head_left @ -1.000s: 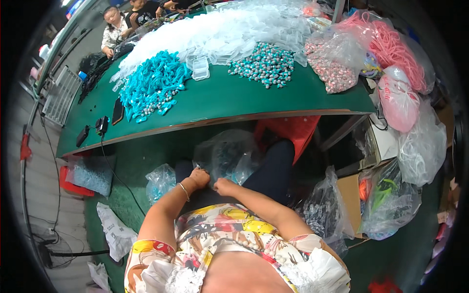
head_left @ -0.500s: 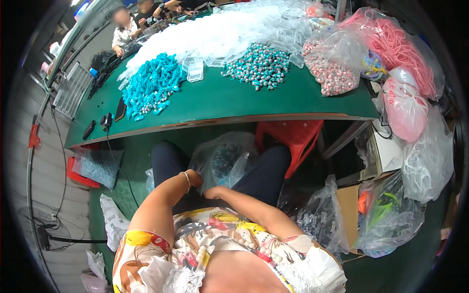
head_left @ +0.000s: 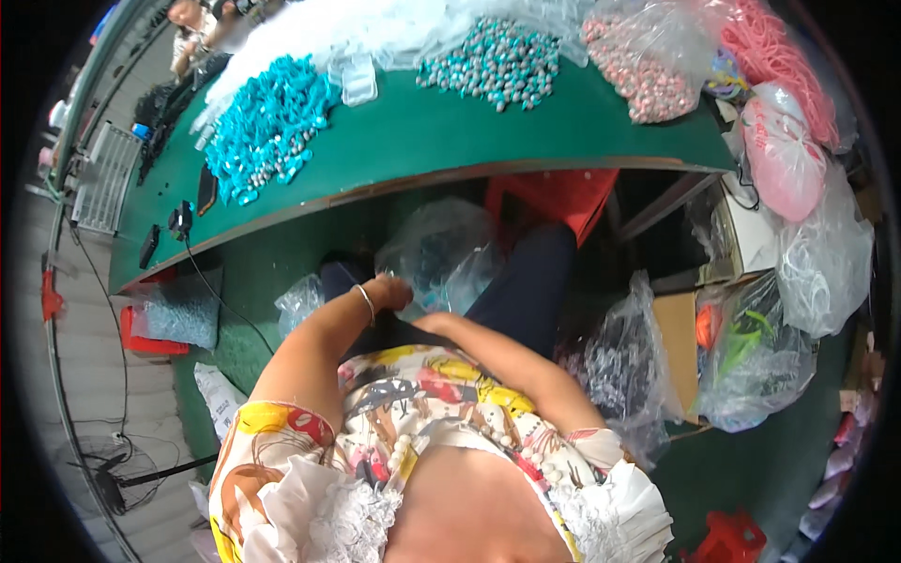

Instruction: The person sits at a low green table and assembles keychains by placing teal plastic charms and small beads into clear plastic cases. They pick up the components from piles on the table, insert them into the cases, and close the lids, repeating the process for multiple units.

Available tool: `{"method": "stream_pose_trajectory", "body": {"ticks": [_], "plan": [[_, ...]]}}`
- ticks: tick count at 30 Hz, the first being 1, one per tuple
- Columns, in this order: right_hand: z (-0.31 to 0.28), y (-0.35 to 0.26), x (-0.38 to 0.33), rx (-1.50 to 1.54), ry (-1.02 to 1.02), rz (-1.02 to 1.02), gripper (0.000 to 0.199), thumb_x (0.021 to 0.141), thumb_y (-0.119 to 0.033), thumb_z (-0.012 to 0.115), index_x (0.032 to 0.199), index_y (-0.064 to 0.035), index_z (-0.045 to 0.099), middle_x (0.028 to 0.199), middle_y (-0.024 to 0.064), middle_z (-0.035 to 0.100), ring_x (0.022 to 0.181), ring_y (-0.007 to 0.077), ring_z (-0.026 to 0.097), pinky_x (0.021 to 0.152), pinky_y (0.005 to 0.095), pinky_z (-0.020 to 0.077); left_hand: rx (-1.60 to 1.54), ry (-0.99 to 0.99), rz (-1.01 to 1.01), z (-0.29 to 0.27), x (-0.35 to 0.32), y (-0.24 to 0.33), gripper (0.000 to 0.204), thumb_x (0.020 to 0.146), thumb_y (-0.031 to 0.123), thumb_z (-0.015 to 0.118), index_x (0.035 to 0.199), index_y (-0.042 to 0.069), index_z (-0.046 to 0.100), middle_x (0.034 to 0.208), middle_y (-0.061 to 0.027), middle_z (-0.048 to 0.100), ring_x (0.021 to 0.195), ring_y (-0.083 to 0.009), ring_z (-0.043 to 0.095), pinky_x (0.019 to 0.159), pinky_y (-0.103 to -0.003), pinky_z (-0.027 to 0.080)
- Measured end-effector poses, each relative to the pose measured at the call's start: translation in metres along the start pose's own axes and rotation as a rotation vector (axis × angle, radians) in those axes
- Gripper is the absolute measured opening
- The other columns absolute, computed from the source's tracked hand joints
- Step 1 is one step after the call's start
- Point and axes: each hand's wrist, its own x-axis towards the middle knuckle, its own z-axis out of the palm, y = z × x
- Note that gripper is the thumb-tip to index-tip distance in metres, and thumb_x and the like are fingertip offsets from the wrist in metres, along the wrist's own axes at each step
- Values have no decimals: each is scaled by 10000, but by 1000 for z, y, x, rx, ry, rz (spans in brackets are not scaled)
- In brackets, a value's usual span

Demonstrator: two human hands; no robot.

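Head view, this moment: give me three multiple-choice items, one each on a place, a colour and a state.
1. Where is the clear crinkled plastic bag that both hands touch?
A on the table
B on the person's lap
C on the floor by the fan

2. What colour is the long table top?
A green
B white
C red

3. The left hand is
A raised above the table
B resting on the bag
C holding a phone

Answers: 1 B, it lies over the dark trousers; 2 A, bare surface shows green; 3 B, fingers lie on the bag, beside the right hand.
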Motion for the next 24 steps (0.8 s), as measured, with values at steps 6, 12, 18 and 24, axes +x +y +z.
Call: {"method": "stream_pose_trajectory", "body": {"ticks": [6, 12, 18, 24], "plan": [[0, 6, -11, 110, 400, 18, 243, 775, -112, 588, 959, -43, 730, 960, 201, 713, 882, 331, 696, 806, 410, 537, -379, 571, -374, 16, 16, -11, 402, 787, 218, 634, 1182, 258, 697, 1421, -116, 511, 1349, -324, 438, 1013, -485, 448], [-29, 73, 7, -60, 624, 301, 566, 776, -220, 687, 1328, -202, 562, 1377, 197, 488, 1240, 389, 518, 1034, 453, 439, -629, 331, -362, 61, 52, -30, 635, 747, 297, 695, 1365, 260, 551, 1361, -189, 531, 1256, -316, 524, 974, -446, 482], [-158, 38, -42, -618, 938, 641, 390, 863, -404, 580, 1070, -87, 675, 1083, 202, 670, 1077, 383, 624, 978, 468, 473, -1089, 936, -410, 63, 73, -66, 614, 784, 206, 657, 1367, 114, 487, 1391, -191, 503, 1278, -354, 495, 1051, -467, 430], [-189, 19, -63, -815, 895, 514, 321, 863, -354, 582, 969, -67, 680, 1041, 201, 678, 994, 382, 650, 866, 488, 510, -1128, 1053, -304, 69, 97, -88, 645, 768, 201, 675, 1376, 88, 493, 1465, -192, 400, 1365, -368, 375, 1110, -440, 382]]}}
